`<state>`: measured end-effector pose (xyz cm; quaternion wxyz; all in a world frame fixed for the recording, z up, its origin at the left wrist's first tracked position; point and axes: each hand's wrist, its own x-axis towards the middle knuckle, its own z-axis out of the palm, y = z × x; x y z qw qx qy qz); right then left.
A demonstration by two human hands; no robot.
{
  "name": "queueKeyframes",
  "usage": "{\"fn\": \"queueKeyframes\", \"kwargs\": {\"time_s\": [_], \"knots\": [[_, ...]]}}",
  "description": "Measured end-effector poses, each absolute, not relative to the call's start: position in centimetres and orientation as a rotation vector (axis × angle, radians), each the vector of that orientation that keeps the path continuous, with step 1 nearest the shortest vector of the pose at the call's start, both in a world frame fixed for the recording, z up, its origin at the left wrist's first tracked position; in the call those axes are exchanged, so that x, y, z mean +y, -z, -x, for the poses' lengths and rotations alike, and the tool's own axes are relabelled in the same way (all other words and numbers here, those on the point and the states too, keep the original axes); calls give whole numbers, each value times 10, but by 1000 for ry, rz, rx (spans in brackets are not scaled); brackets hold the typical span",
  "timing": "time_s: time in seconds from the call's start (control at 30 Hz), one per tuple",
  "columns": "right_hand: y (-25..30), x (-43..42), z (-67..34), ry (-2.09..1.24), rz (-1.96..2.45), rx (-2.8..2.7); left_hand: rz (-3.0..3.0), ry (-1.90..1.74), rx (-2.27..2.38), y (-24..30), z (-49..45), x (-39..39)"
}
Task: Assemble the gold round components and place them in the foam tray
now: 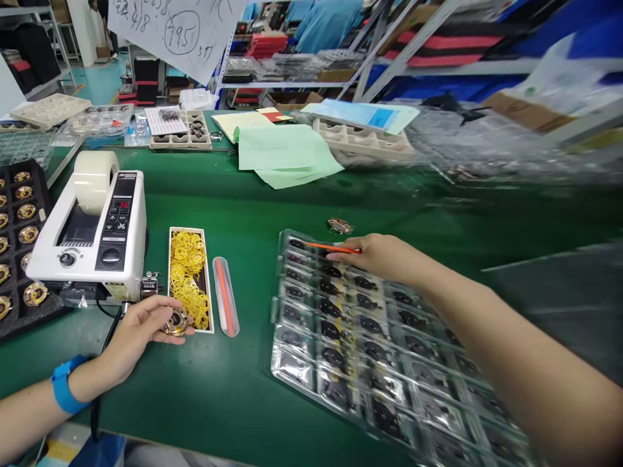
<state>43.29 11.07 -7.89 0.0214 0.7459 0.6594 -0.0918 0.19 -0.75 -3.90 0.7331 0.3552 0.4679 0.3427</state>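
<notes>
My left hand (141, 334), a blue band on its wrist, pinches a round gold-and-dark watch movement (174, 322) close to the front of a box of yellow rings. My right hand (372, 253) grips a thin orange stick-like tool (335, 248). Its tip points left over the far-left pockets of a clear plastic tray (292, 370). Flat black parts (331, 329) lie in many of the tray's pockets, while the near-left corner pocket shows none. Just behind the tray, another round metal piece (339, 225) lies on the green table.
A tape dispenser (121, 220) stands at left, beside a black foam tray (14, 324) of gold movements. The box of yellow rings (189, 279) and a clear case (226, 295) with an orange strip lie mid-table. Green papers (287, 152) and plastic bags (452, 146) line the back.
</notes>
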Motion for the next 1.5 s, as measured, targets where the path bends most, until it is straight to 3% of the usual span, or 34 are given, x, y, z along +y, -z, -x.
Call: {"fn": "queueKeyframes", "kwargs": {"time_s": [0.27,0.8,1.07,1.23,1.4,1.5], "knots": [[63,112,-409,268,-2216,1702,-768,-753,972,46,-3,-8],[47,129,-359,345,-2127,1841,-788,-785,935,50,-2,-7],[43,93,-319,306,-2465,2196,-834,-815,794,56,-1,-9],[44,26,-251,694,-2404,2653,-874,-819,731,56,-4,-11],[45,-10,-198,1752,-2207,2789,-921,-804,777,51,-7,-16],[47,-11,-188,1889,-2294,2714,-949,-777,812,48,-8,-17]]}}
